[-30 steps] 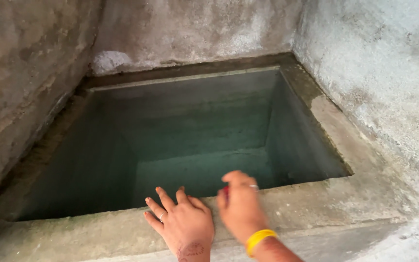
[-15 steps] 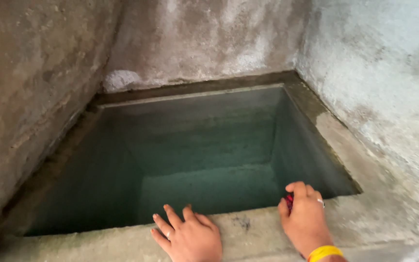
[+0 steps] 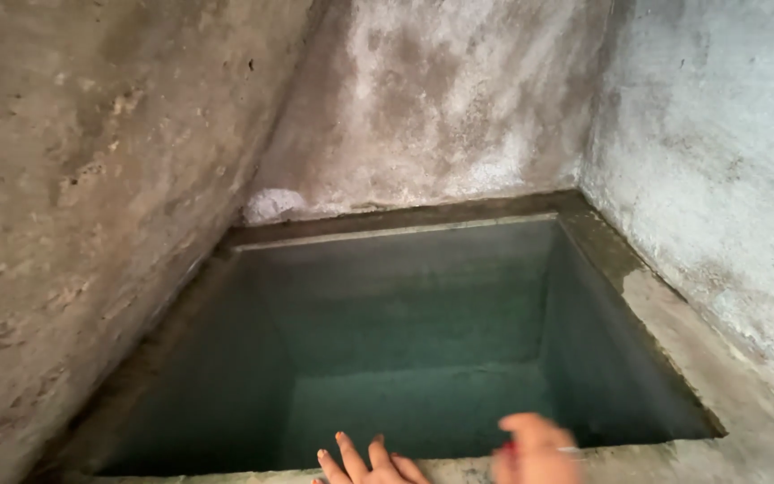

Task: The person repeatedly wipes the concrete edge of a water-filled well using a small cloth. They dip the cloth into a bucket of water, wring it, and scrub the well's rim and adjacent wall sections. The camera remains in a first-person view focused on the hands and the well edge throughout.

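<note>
Rough plastered walls, mottled grey-brown and pitted, close in on three sides. Below them sits a square concrete tank, sunk, with smooth greenish inner faces and a pale floor; whether it holds clear water, cannot tell. A flat cement rim runs round it, stained dark along the right edge. A whitish patch marks the far left corner. At the tank's near edge, left hand lies flat, fingers spread, grip empty. Right hand beside it, blurred; something red shows at it, grip state unclear.
</note>
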